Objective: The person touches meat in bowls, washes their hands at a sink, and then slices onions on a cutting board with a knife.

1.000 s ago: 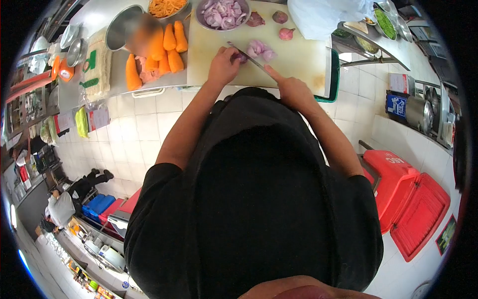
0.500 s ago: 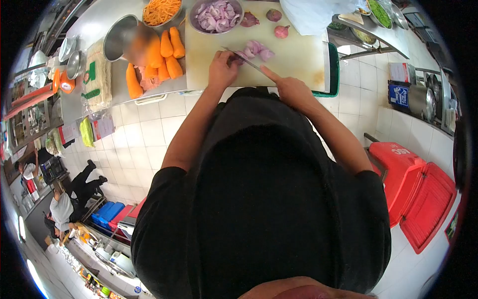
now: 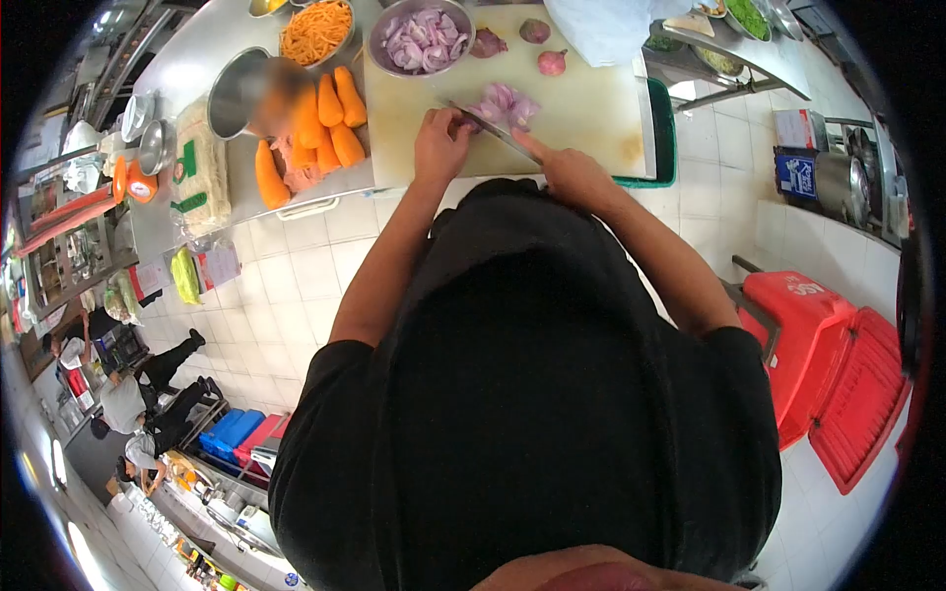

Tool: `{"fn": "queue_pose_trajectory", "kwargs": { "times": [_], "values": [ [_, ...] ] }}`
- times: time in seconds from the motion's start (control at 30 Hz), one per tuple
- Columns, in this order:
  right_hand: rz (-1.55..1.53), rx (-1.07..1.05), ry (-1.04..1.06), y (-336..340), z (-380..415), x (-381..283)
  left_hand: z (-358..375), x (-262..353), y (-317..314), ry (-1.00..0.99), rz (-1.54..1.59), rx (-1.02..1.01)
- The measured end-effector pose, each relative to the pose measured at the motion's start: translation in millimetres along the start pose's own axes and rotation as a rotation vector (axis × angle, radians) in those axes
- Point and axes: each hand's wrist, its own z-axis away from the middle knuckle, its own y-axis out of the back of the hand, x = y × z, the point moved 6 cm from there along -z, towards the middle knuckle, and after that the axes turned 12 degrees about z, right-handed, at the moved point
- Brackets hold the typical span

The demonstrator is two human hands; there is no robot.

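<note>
On the pale cutting board (image 3: 591, 113), my right hand (image 3: 572, 175) grips a knife (image 3: 501, 135), its index finger stretched along the blade. My left hand (image 3: 440, 146) has its fingers curled on a small piece of red onion (image 3: 467, 124), mostly hidden, against the blade near its tip. Just beyond the knife lies a loose pile of sliced onion (image 3: 507, 104). A metal bowl (image 3: 375, 51) of onion slices stands at the board's far left. Beside it are red onions (image 3: 552, 63), two whole ones and one partly hidden by the bowl.
Left of the board lie several peeled carrots (image 3: 328, 101), a metal bowl (image 3: 230, 94) and a bowl of shredded carrot (image 3: 315, 32). A white plastic bag (image 3: 596, 30) covers the far right corner. A red bin (image 3: 798, 320) stands behind right; people (image 3: 123, 402) are at far left.
The view has shifted slightly. The knife has moved a little along the onion, and both hands keep their grip. Another person has come into sight at far left.
</note>
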Motion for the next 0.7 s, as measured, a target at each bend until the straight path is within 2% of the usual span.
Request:
{"fn": "queue_pose_trajectory", "kwargs": {
  "times": [0.1, 0.2, 0.3, 0.37, 0.47, 0.67, 0.7],
  "values": [
    [0.036, -0.061, -0.012, 15.4, 9.5, -5.4, -1.4, 2.3, 1.5, -0.051, -0.014, -0.008],
    [0.033, -0.072, -0.022, 26.9, 21.2, -7.8, 0.4, -0.7, -1.2, 0.040, 0.067, -0.010],
    [0.026, -0.092, -0.033, 33.0, 28.2, -13.8, 0.8, -1.1, -0.8, 0.017, -0.009, -0.008],
    [0.033, -0.087, -0.041, 29.4, 27.9, -15.0, -0.3, -5.5, -1.5, -0.013, -0.018, 0.009],
    [-0.071, -0.039, -0.016, -20.3, -3.0, 2.8, 6.9, -3.5, -0.2, 0.015, -0.014, -0.003],
    [-0.135, 0.009, 0.077, -23.7, -14.6, 20.4, -1.9, 4.3, -0.9, -0.086, 0.017, 0.018],
    [-0.118, 0.009, 0.041, -22.4, -14.1, 25.5, -0.5, 5.2, 0.2, -0.112, 0.037, 0.024]
  ]
}}
